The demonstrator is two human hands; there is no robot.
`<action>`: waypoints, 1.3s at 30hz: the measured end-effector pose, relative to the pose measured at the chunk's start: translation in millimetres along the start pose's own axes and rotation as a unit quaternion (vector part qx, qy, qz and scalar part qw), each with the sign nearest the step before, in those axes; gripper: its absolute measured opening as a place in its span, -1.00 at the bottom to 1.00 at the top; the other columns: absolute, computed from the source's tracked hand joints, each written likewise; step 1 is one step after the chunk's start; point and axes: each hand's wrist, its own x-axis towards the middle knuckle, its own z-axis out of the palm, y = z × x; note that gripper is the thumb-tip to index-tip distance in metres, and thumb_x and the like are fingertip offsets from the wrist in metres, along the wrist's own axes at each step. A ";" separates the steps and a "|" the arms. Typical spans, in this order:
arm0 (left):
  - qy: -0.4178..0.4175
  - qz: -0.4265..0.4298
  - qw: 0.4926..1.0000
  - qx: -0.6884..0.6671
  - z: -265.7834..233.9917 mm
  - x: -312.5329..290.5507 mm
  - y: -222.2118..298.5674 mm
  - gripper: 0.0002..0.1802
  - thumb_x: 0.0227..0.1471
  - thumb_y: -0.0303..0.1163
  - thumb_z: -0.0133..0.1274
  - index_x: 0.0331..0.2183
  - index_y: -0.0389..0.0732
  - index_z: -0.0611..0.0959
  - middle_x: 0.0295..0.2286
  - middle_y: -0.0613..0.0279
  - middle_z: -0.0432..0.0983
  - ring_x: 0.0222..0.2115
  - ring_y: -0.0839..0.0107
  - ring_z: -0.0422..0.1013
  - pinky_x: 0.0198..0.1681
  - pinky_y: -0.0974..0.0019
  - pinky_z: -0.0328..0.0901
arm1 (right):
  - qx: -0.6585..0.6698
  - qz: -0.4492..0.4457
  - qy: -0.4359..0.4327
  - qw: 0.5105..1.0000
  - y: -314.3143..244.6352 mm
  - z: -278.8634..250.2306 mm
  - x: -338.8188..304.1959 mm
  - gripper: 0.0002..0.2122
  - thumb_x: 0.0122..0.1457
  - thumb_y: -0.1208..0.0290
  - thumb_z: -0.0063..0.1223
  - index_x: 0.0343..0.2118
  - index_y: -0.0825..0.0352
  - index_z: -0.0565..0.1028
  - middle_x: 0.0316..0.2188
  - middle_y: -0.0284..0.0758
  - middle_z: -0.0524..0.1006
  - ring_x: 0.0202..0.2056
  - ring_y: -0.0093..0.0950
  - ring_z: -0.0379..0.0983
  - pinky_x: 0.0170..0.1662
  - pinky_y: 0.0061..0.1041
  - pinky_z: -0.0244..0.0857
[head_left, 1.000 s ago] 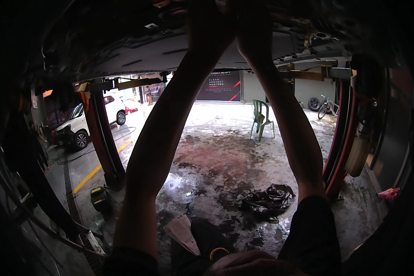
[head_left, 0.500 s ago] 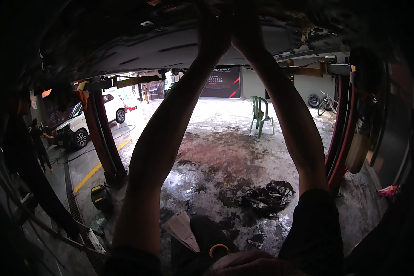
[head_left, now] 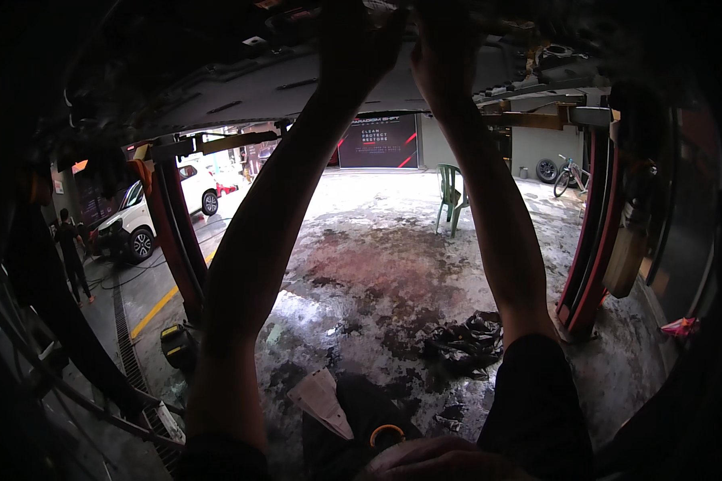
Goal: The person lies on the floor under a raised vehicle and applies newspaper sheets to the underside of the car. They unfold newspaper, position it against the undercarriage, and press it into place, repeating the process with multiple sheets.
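Both my arms reach straight up to the dark underside of a raised car [head_left: 273, 88]. My left hand [head_left: 357, 52] is at its underbody, with the thumb side turned inward; the other fingers vanish in shadow. Just right of it, my right hand [head_left: 445, 60] is lifted to the same dark area, its fingertips hidden too. A narrow gap separates the two hands. Whether either one holds anything is too dark to make out. Grey flat panels with slots lie beside and behind my hands.
Red lift posts [head_left: 176, 240] stand left and right, with lift arms [head_left: 233, 143] under the car. Black crumpled plastic [head_left: 465, 345] lies on the wet, stained floor. Farther off are a green chair [head_left: 449, 196], a white car [head_left: 132, 216], a person [head_left: 70, 248] and a bicycle [head_left: 569, 178].
My hands have drawn a little apart, opening a gap between them. Both forearms have shifted slightly to the left. At the far left, the other person's arm is no longer stretched toward the white car.
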 end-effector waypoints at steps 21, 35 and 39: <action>0.113 -0.050 0.989 -0.083 59.4 -16.4 -11.4 0.16 -0.02 -0.18 0.40 0.34 -0.37 0.01 0.17 -0.29 0.15 0.22 -0.14 0.14 0.31 -0.03 0.02 | 0.037 -0.068 -0.036 0.996 35.7 -33.9 -26.0 -0.55 0.14 0.52 0.17 0.14 0.25 0.48 0.12 -0.24 0.44 0.11 -0.24 0.38 0.11 -0.16 0.29; 0.102 -0.063 0.988 -0.095 65.3 -17.6 -4.2 0.23 -0.17 -0.32 0.46 0.34 -0.34 0.01 0.14 -0.26 0.18 0.20 -0.14 0.18 0.29 -0.05 0.08 | 0.066 -0.021 -0.010 0.998 43.8 -49.4 -17.6 -0.49 0.08 0.64 0.01 0.17 0.29 0.48 0.08 -0.20 0.53 0.09 -0.21 0.42 0.18 -0.19 0.26; 0.100 -0.103 0.982 -0.123 54.7 -13.6 -3.4 0.21 -0.16 -0.33 0.45 0.34 -0.32 0.01 0.19 -0.27 0.16 0.23 -0.09 0.18 0.28 -0.02 0.10 | 0.302 0.089 -0.003 0.949 18.6 -50.5 40.3 -0.66 0.23 0.64 -0.03 0.07 0.37 0.52 -0.08 -0.09 0.61 0.05 -0.13 0.51 0.12 -0.18 0.35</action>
